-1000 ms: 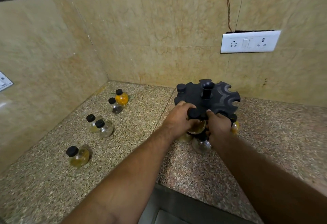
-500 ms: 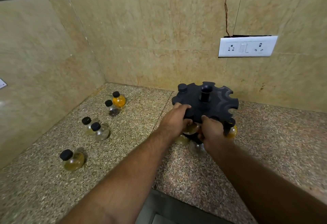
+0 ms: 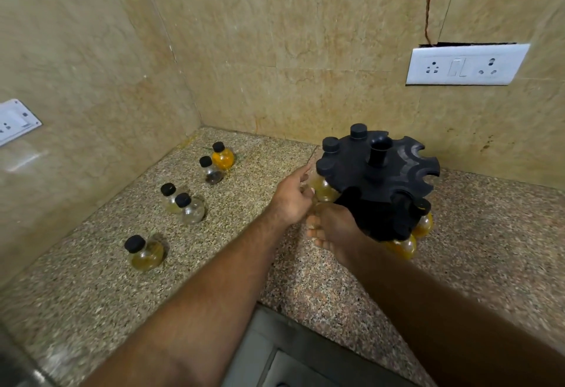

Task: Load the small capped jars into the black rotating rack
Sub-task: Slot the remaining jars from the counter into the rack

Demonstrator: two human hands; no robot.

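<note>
Jars (image 3: 189, 211) waiting loose stand upright well left of both hands; left hand (image 3: 292, 200), nearer, pinches a racked jar (image 3: 322, 189), right hand (image 3: 331, 229) cups the rack (image 3: 376, 169).

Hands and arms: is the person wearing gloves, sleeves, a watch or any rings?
No. The left hand and the right hand are bare, with no gloves. Both forearms are uncovered right to the bottom edge of the picture, so no sleeve shows. No watch, bracelet or ring is visible. The left forearm has fine hair; the right one lies in shadow.
</note>
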